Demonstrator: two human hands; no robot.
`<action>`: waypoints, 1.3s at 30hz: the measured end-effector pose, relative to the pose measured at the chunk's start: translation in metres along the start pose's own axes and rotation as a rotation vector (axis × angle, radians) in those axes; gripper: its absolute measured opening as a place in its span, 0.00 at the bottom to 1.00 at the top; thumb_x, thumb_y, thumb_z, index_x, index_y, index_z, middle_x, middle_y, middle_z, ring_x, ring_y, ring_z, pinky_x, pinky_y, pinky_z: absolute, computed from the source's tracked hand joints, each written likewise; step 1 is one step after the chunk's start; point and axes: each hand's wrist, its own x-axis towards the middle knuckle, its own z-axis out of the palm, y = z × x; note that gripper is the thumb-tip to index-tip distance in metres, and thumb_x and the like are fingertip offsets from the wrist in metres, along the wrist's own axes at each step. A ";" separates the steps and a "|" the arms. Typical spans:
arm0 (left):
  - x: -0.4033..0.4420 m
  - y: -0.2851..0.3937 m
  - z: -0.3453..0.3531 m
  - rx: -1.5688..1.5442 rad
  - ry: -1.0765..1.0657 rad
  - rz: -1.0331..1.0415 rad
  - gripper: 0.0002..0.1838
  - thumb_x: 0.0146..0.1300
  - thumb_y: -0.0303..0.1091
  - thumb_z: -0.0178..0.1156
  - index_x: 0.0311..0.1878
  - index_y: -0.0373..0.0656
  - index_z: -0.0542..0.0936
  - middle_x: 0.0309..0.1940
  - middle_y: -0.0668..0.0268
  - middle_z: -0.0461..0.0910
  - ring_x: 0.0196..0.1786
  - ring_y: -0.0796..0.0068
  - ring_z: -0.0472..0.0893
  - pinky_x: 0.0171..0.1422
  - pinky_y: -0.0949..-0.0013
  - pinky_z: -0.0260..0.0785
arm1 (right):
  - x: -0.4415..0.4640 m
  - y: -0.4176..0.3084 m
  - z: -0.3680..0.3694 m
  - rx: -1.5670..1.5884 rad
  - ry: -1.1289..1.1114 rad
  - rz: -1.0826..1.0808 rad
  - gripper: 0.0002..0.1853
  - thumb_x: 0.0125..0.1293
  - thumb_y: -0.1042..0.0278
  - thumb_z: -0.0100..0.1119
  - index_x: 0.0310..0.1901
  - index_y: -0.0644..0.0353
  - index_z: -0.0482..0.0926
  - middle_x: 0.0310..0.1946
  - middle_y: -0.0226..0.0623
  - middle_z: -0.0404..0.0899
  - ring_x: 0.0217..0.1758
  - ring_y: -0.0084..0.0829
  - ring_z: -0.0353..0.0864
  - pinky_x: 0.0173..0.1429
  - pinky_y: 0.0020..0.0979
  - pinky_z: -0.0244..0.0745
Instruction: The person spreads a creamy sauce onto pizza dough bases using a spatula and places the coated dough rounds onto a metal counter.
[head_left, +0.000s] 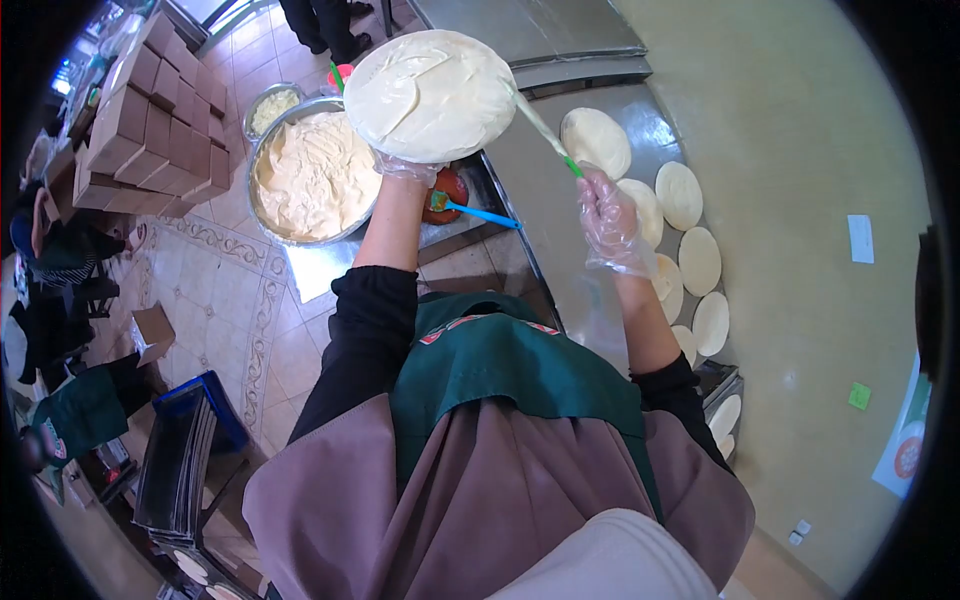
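My left hand [408, 170], in a clear plastic glove, is under a large round base [430, 95] covered with white cream and holds it up; its fingers are hidden beneath. My right hand [610, 215], also gloved, is closed on the green handle of a spatula [545, 130], whose tip touches the right edge of the cream. Below and left of the base is a big metal bowl [255, 200] of pale cream [315, 175]. A blue-handled tool [485, 215] rests in a container of red sauce [455, 190].
Several round bases [698, 260] lie on the metal counter [560, 240] along the wall. A smaller bowl [270, 108] with shredded white food is beyond the big bowl. Stacked cartons [150, 130], black trays [180, 460] and other people [90, 410] are at left.
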 end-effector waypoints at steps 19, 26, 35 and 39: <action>0.013 -0.001 0.017 0.042 0.009 0.064 0.32 0.69 0.59 0.39 0.68 0.47 0.63 0.66 0.56 0.66 0.65 0.51 0.69 0.66 0.44 0.65 | -0.010 0.001 0.009 0.090 -0.020 -0.025 0.11 0.62 0.75 0.58 0.46 0.57 0.78 0.31 0.45 0.80 0.28 0.47 0.81 0.29 0.41 0.73; 0.016 0.000 0.023 0.060 0.023 0.068 0.32 0.69 0.59 0.39 0.68 0.47 0.64 0.66 0.56 0.66 0.65 0.51 0.69 0.66 0.44 0.65 | -0.016 -0.019 -0.008 0.237 -0.125 -0.109 0.11 0.64 0.74 0.56 0.48 0.56 0.77 0.29 0.45 0.80 0.26 0.45 0.80 0.29 0.40 0.73; 0.008 -0.014 0.037 0.073 0.031 0.092 0.32 0.69 0.59 0.39 0.67 0.47 0.64 0.65 0.56 0.67 0.64 0.51 0.70 0.66 0.45 0.65 | 0.000 0.023 -0.001 0.228 0.042 0.090 0.09 0.66 0.73 0.56 0.47 0.58 0.78 0.23 0.42 0.76 0.22 0.36 0.77 0.28 0.33 0.70; 0.013 -0.020 0.039 0.082 0.044 0.122 0.32 0.69 0.59 0.39 0.67 0.47 0.65 0.65 0.56 0.67 0.64 0.52 0.70 0.66 0.45 0.65 | -0.023 0.014 0.017 0.208 0.076 -0.136 0.09 0.64 0.75 0.57 0.46 0.59 0.77 0.30 0.44 0.80 0.25 0.39 0.80 0.29 0.35 0.72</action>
